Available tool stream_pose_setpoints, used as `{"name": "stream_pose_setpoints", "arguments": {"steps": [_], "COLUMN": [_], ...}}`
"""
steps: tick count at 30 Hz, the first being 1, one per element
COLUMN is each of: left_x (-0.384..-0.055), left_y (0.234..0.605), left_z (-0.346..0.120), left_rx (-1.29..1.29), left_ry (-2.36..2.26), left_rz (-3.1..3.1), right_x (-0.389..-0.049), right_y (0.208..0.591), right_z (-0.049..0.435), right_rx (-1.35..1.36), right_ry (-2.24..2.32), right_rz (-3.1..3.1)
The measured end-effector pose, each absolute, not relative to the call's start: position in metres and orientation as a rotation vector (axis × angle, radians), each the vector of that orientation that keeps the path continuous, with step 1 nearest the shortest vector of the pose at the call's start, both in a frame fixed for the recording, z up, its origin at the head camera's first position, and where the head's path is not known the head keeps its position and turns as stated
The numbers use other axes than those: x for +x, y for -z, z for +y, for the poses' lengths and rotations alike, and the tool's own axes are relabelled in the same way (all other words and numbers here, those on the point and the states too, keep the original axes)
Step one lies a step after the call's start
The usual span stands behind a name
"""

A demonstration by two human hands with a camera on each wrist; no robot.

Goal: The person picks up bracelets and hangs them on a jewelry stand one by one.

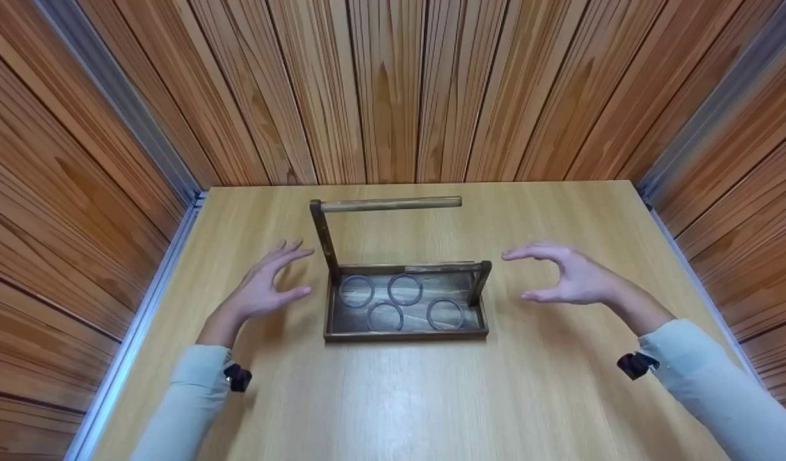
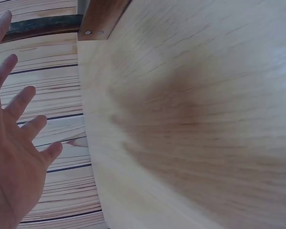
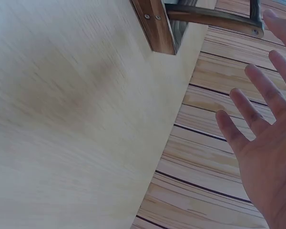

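Note:
Between my two hands stands a dark wooden caddy, a shallow rectangular tray with an upright post at its left end. From the top of that post a round wooden bar reaches to the right. A shorter-looking post rises at the right end. Several thin ring outlines show on the tray's floor. My left hand hovers left of the caddy, fingers spread and apart from it. To the right, my right hand is held with fingers and thumb apart, touching nothing.
The caddy stands on a light wooden table. Wood-plank walls close off the back and both sides, with metal rails along the side edges. Small black cameras sit at both wrists.

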State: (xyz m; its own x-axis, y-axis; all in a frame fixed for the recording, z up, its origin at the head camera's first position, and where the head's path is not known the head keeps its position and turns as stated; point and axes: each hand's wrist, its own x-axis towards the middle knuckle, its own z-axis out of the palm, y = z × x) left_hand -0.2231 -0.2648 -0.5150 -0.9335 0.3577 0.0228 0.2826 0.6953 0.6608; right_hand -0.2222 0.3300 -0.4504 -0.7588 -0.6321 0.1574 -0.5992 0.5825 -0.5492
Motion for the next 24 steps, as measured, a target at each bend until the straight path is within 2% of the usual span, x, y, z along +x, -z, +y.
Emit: {"name": "stream_pose_setpoints", "arguments": {"steps": [24], "left_x": [-0.214], "left_y": [0.551], "left_z": [-0.254], "left_rx": [0.597], "left_ry": [-1.114], "left_rz": [2.737], "right_x": [-0.212], "right_y": [0.464], "right_z": [0.313], "right_rx": [-1.108], "right_ry": [0.929], "right_rz": [2.624]}}
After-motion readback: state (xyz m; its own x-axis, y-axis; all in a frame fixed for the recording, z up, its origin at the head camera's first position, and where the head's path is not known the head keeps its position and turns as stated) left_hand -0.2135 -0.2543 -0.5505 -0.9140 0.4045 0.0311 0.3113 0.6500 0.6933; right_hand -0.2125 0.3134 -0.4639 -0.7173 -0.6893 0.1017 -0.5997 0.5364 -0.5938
